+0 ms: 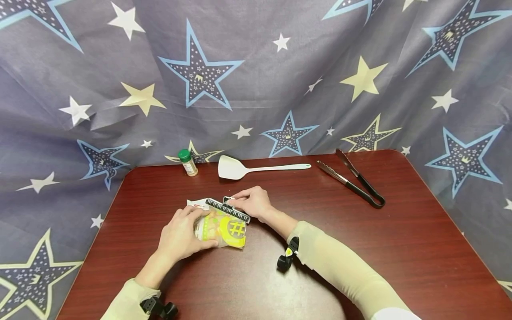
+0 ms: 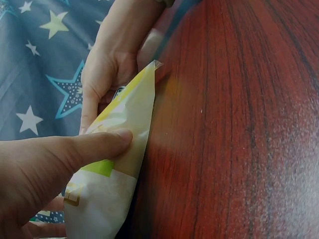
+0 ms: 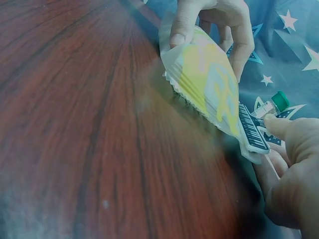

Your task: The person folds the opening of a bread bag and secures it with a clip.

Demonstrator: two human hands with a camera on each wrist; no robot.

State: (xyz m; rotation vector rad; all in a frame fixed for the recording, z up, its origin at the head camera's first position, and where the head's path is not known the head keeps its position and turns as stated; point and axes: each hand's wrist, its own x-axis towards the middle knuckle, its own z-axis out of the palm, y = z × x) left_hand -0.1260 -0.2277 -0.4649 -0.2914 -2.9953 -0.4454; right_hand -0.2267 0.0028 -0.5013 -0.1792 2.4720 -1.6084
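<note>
A snack bag [image 1: 216, 229], clear with yellow and green print, is held over the near-left part of the table. My left hand [image 1: 180, 233] grips it, thumb along the near side and fingers across the top, as the left wrist view also shows on the bag [image 2: 124, 119]. A long bag clip [image 1: 228, 210] with a black-and-white piano-key pattern lies across the bag's far edge. My right hand [image 1: 254, 203] pinches the clip's metal handle between thumb and fingers. In the right wrist view the clip [image 3: 251, 129] sits along the bag's edge.
Along the back of the brown table [image 1: 360, 258] stand a green-capped seasoning bottle [image 1: 188, 163] and a white spatula [image 1: 236, 168] lying flat. Black-handled tongs [image 1: 356, 182] lie spread at the back right. A star-patterned cloth [image 1: 248, 89] hangs behind the table.
</note>
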